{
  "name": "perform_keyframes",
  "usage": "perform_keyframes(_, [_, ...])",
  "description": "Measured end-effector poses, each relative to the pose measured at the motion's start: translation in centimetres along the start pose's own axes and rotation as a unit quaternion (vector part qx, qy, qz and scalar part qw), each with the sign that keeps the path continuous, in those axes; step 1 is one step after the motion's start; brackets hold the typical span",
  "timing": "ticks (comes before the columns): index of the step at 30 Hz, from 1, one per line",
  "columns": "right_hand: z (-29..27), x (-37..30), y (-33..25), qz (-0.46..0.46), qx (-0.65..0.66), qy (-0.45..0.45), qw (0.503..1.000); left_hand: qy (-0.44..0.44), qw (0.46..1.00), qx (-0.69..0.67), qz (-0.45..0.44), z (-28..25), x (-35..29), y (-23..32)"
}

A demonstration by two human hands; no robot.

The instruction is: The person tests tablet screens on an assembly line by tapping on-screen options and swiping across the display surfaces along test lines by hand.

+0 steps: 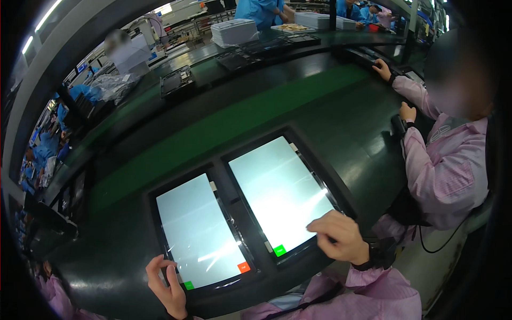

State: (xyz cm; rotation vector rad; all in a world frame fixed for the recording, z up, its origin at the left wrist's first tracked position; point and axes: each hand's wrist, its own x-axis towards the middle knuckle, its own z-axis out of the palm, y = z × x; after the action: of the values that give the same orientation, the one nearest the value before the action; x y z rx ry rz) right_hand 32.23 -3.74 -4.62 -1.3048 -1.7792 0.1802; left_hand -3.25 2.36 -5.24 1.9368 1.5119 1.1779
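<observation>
Firstly, well to the left of both hands: several people in blue clothing [48,141], small and blurred toward the rim. Nearer, still left of and beyond the left hand: a dark flat object [74,194], kind unclear. Under everything close by: one dark green workbench [117,250], glossy. Far beyond the left hand: one crumpled clear plastic bag [114,87]. Left hand [168,285]: bare, fingers curved, a small gap between thumb and forefinger, nothing seen in its grasp; placed at the near left corner of the left panel, contact not possible to tell. Far ahead of it: one flat black device [177,81]. Left panel [197,229]: lit white, dark border, lying flat, just beyond and right of the left hand; one green square [188,285] by that hand, one orange-red square [244,267] farther right. Far ahead, between the hands: stacked white trays [234,32]. Right panel [274,186]: lit white, same type, between the hands and partly covered by the right one; one green square at its near left corner. Right hand [338,234]: bare, fingers loosely bent, nothing seen in its grasp, over the panel's near right edge; touch cannot be told. Beyond and right of it: one person in pink [448,165], both hands at the bench.
</observation>
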Motion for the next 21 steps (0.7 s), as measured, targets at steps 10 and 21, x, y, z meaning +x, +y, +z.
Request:
perform_keyframes(10, [2.8, -0.5, 0.2, 0.001, 0.014, -0.074, 0.997, 0.095, 0.971, -0.133, -0.175, 0.0, -2.2, -0.1])
perform_keyframes(21, [2.8, -0.4, -0.1, -0.066, -0.034, -0.129, 0.989, 0.034, 0.942, -0.202, -0.264, -0.9, -2.0, -0.1])
